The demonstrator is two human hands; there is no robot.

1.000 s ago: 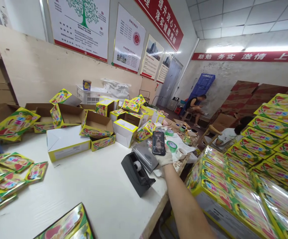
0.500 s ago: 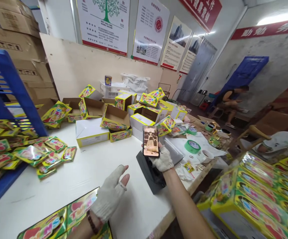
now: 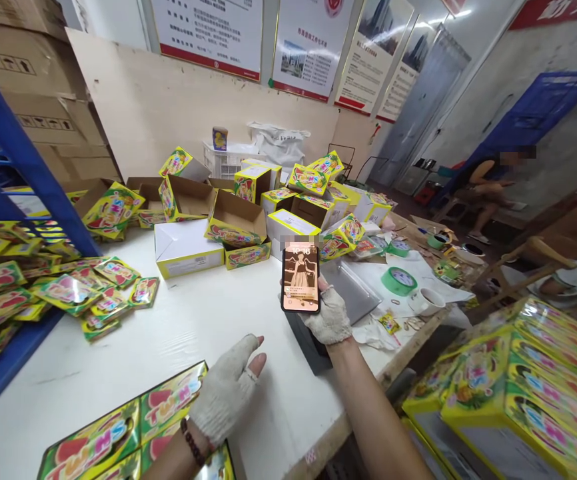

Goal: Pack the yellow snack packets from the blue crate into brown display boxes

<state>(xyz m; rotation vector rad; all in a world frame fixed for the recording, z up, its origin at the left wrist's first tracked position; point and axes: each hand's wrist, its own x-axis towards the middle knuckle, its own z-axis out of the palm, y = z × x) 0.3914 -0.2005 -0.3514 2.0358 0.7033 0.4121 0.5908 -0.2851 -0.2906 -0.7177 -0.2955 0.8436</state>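
Observation:
My right hand (image 3: 329, 319), in a white fingerless glove, holds a black phone (image 3: 300, 277) upright above the white table (image 3: 133, 347); its screen is lit and faces me. My left hand (image 3: 229, 388), also gloved, hovers open over the table's near part, beside a shrink-wrapped pack of yellow-green boxes (image 3: 138, 427) under my forearm. A black tape dispenser (image 3: 313, 347) sits on the table just under my right hand, mostly hidden by it.
Open and folded yellow-green cartons (image 3: 233, 220) pile up at the table's far side. Flat packets (image 3: 68, 293) spill from a blue rack (image 3: 13, 173) at left. Green tape rolls (image 3: 397, 280) and a cup (image 3: 426, 301) lie right. Wrapped box stacks (image 3: 518, 387) stand at right; a person (image 3: 483, 187) sits far back.
The view has swung down and left. My right hand has drawn the phone closer to me, its screen now showing a picture. My left hand has come into view over the table.

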